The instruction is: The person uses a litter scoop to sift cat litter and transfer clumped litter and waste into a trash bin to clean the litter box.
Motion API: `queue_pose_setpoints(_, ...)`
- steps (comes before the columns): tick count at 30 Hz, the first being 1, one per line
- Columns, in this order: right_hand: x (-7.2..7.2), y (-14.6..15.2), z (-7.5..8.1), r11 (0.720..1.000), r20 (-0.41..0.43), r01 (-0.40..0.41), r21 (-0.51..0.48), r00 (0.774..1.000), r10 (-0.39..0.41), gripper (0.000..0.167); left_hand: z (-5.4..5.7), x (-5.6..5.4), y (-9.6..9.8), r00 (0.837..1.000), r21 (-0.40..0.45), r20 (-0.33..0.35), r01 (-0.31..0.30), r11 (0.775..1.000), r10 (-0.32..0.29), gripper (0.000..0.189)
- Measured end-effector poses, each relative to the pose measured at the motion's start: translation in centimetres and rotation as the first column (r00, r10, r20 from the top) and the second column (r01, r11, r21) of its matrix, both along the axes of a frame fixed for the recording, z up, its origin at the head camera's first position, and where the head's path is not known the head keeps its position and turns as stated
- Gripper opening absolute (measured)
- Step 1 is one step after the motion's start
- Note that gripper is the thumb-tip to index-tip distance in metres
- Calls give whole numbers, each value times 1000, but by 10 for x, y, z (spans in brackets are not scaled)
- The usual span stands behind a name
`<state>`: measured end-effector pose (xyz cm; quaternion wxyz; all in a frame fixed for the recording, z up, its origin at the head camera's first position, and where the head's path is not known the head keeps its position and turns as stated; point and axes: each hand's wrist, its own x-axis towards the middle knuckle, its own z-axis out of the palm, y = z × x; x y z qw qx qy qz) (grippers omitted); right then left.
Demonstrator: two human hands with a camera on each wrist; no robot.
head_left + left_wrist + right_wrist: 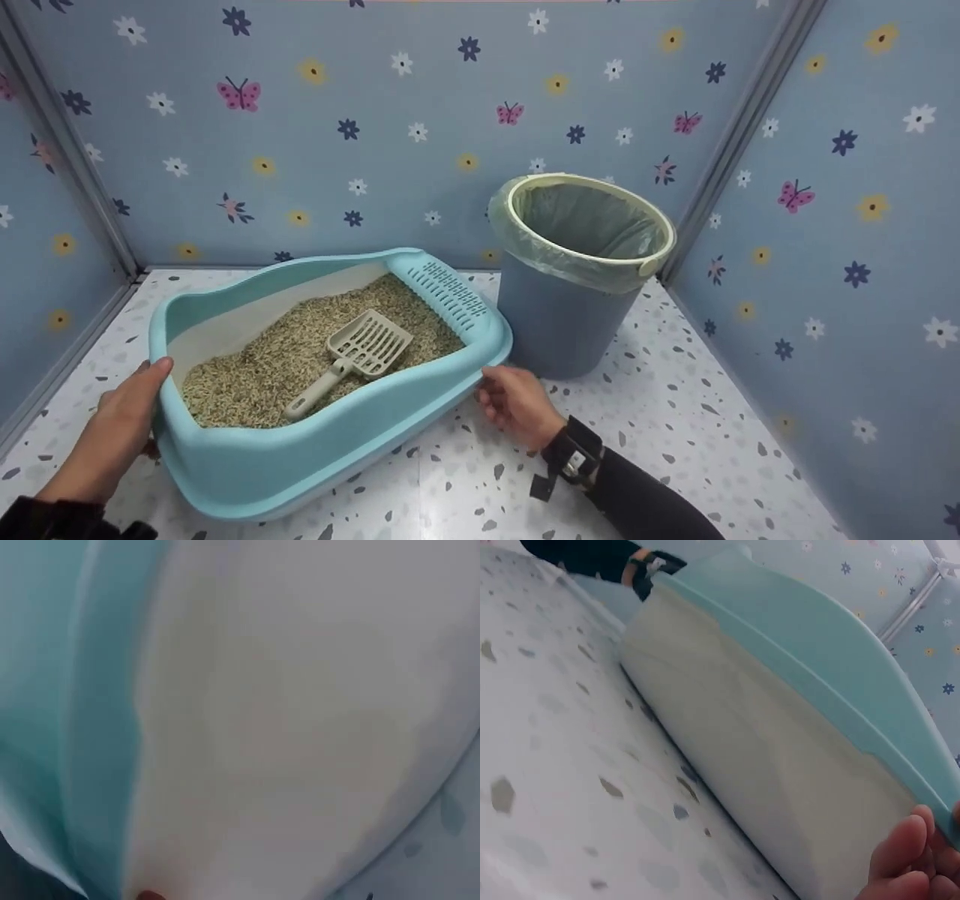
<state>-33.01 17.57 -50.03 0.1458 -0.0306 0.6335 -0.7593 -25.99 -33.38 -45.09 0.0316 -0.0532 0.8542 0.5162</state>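
A light-blue litter box point(330, 442) with a whitish lower part stands on the speckled tabletop. Litter point(277, 352) fills much of it, heaped toward the far side. On the litter lies a beige slotted litter scoop point(369, 345), its handle toward the near left. My left hand point(120, 427) grips the box's left end, thumb on the rim and fingers mostly hidden below. At the near right corner my right hand point(517, 405) pinches the blue outer edge, fingers curled beneath it. In the right wrist view its fingertips point(900, 844) show under that edge, and the box's base sits low over the tabletop.
A blue-grey trash bin point(562, 322) lined with a translucent bag point(540, 255) stands right behind the box's right end. Blue floral panels point(420, 172) wall in the back and both sides. White speckled tabletop point(675, 420) extends to the right and front.
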Motion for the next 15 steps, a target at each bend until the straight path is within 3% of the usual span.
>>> queue_pose_setpoints(4,-12,9,2,995,18,95,-8,995,-95,39,3,26,18,997,-33,74,27,999,-25,93)
queue_pose_setpoints(7,-16,12,3,992,13,127,-20,992,-127,36,2,37,33,998,-53,67,26,998,-23,94)
queue_pose_setpoints(11,-14,14,2,991,-8,128,-41,992,-129,32,2,35,40,999,-58,42,-12,998,15,95)
queue_pose_setpoints(15,-1,16,-3,994,-38,111,-5,993,-111,34,-1,23,27,1000,-43,9,-3,999,3,89)
